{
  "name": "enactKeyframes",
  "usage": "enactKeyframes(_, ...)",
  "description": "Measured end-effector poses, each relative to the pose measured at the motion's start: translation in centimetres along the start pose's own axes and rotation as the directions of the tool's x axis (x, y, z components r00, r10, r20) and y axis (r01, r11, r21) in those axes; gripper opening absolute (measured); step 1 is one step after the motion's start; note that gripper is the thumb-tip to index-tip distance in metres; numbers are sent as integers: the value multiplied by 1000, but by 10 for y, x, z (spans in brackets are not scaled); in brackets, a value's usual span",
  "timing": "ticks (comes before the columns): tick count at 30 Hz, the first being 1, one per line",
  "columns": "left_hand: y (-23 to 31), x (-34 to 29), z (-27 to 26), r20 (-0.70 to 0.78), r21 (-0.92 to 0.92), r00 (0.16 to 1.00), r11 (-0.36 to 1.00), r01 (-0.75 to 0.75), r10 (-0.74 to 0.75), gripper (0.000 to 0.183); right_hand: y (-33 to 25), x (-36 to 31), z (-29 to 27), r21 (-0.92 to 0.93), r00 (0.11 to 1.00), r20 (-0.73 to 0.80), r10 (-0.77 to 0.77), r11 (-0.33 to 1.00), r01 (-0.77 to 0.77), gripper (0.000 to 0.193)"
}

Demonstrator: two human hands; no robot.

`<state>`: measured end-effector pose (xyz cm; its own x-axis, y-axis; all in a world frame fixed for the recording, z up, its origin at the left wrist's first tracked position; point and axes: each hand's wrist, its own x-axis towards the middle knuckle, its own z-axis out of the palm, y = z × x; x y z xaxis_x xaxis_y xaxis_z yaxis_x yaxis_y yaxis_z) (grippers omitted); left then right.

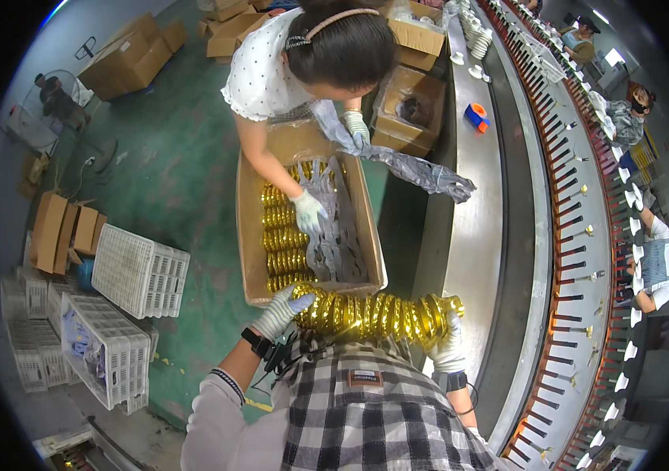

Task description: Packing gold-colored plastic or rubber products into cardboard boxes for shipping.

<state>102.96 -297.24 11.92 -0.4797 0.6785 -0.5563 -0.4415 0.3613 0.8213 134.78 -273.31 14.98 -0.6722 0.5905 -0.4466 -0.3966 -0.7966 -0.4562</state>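
A long row of nested, shiny gold cup-like pieces (pixel 373 315) lies sideways in front of my chest, held at both ends. My left hand (pixel 275 312), in a white glove, closes on its left end. On its right end my right hand (pixel 450 347), gloved too, presses with the fingers partly hidden. Just beyond is an open carton (pixel 246 228) with several similar gold rows (pixel 283 239) and grey wrapping (pixel 334 228) over part of them. Across the carton a co-worker (pixel 326 63) rests one gloved hand (pixel 308 212) on that wrapping and holds a long grey wrap (pixel 421 170) in the other.
At right runs a steel bench (pixel 472 243) with an orange and blue tape dispenser (pixel 477 117), beside a conveyor (pixel 577 275) lined with spindles. White plastic crates (pixel 142 271) stand at left. More cartons (pixel 409 110) are behind; other people sit along the line.
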Motion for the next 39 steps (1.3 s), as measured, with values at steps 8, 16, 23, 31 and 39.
enactKeyframes(8, -15, 2, -7, 61, 83, 994, 992, -94, 89, 71, -1, -7, 7, 21, 1000, 15, -11, 1000, 11, 75)
enactKeyframes(16, -4, -2, 2, 3, 85, 998, 994, -69, 69, 78, -2, 4, 5, 8, 1000, 17, -19, 1000, 18, 75)
enactKeyframes(23, -14, 1, 1, 7, 35, 998, 997, -65, 65, 75, 0, 10, -3, -4, 1000, 0, 5, 1000, -5, 72)
enactKeyframes(31, -25, -9, 2, 18, -29, 997, 997, -78, 79, 69, -8, 2, 0, -56, 999, 25, 25, 998, -24, 73)
enactKeyframes(39, -2, -7, 7, -35, -9, 994, 995, -100, 100, 63, -6, 17, 10, -90, 1000, 24, -9, 996, 11, 62)
